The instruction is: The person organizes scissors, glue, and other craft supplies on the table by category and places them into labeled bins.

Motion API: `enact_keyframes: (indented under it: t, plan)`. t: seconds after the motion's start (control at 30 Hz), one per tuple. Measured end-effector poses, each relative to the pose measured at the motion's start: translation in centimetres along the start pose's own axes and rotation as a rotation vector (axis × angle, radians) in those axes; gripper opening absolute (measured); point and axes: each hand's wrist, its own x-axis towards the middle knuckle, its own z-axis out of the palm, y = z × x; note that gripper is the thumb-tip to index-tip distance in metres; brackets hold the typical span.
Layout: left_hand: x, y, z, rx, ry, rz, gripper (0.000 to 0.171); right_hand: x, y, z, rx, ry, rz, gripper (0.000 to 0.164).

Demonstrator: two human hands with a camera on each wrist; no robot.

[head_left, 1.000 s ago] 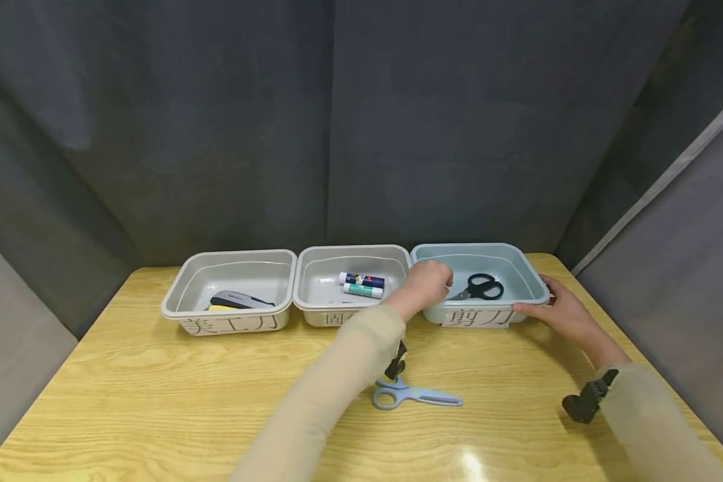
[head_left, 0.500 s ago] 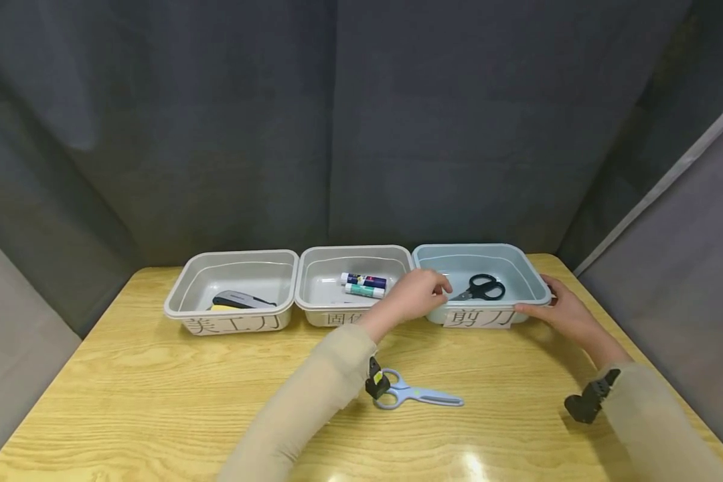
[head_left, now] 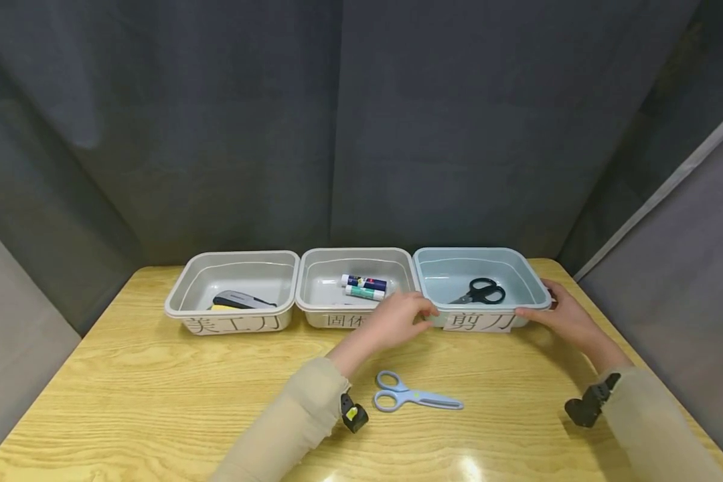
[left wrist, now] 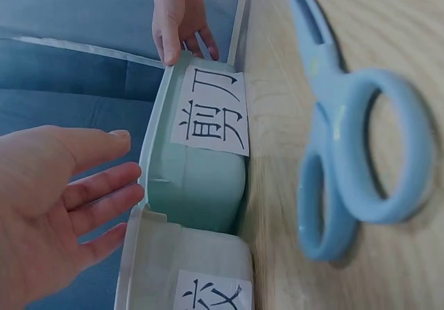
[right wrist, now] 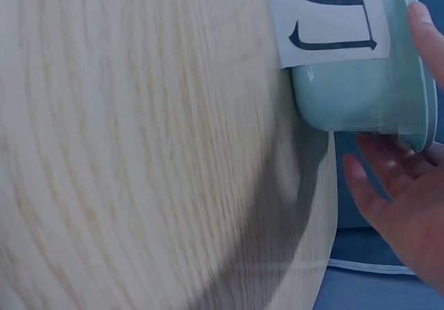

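My left hand [head_left: 399, 317] hovers in front of the gap between the middle grey bin [head_left: 313, 314] and the light blue bin [head_left: 429, 262]. Its fingers are relaxed and hold nothing; the left wrist view shows the palm and spread fingers beside the rims. My right hand [head_left: 563, 313] grips the blue bin's front right corner, thumb on the front rim and fingers along the side wall [right wrist: 347, 109]. Inside the blue bin lie black-handled scissors [head_left: 485, 292]. Light blue scissors [head_left: 418, 397] lie on the table, below and right of my left hand in the head view.
Two glue sticks [head_left: 364, 288] lie in the middle bin. The left grey bin [head_left: 183, 288] contains a grey-and-black utility knife [head_left: 241, 299] and something yellow. All three bins carry paper labels and stand in a row on the wooden table [head_left: 187, 395], before a dark curtain [head_left: 247, 134].
My left hand has drawn back from over the blue bin, moving left and toward me, and its fingers have loosened. The right hand stays on the bin's corner.
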Motion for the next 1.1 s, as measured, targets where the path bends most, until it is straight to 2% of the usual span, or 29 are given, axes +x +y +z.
enact_keyframes:
  t: [0.13, 0.23, 0.4, 0.5, 0.6, 0.77, 0.87, 1.1]
  plan:
    - [-1.2, 0.4, 0.0, 0.036, -0.015, 0.01, 0.023, 0.2, 0.1, -0.2, 0.028, -0.005, 0.016, 0.102]
    - [-2.2, 0.6, 0.1, 0.04, -0.056, 0.011, 0.024, 0.8, 0.7, -0.2, 0.019, 0.006, 0.012, 0.101]
    - [-3.8, 0.7, 0.3, 0.013, -0.184, 0.023, 0.03, 2.0, 2.7, -0.3, 0.012, -0.007, -0.005, 0.1]
    - [-4.8, 0.6, 0.5, 0.03, -0.261, 0.047, 0.034, 2.5, 3.5, -0.3, 0.019, 0.0, 0.0, 0.103]
    - [-5.6, 0.5, 0.6, 0.068, -0.308, 0.073, 0.041, 2.8, 3.9, -0.4, 0.035, -0.008, -0.026, 0.102]
    - [-6.6, 0.7, 0.7, 0.087, -0.395, 0.073, 0.055, 2.0, 1.9, -0.5, 0.02, -0.018, -0.07, 0.089]
    - [-7.0, 0.8, 0.7, 0.062, -0.445, 0.063, 0.061, 1.2, 0.2, -0.6, 0.009, -0.017, -0.057, 0.086]
    - [-7.5, 1.0, 0.9, 0.055, -0.45, 0.046, 0.06, 0.7, -0.5, -0.9, -0.008, -0.051, -0.018, 0.087]
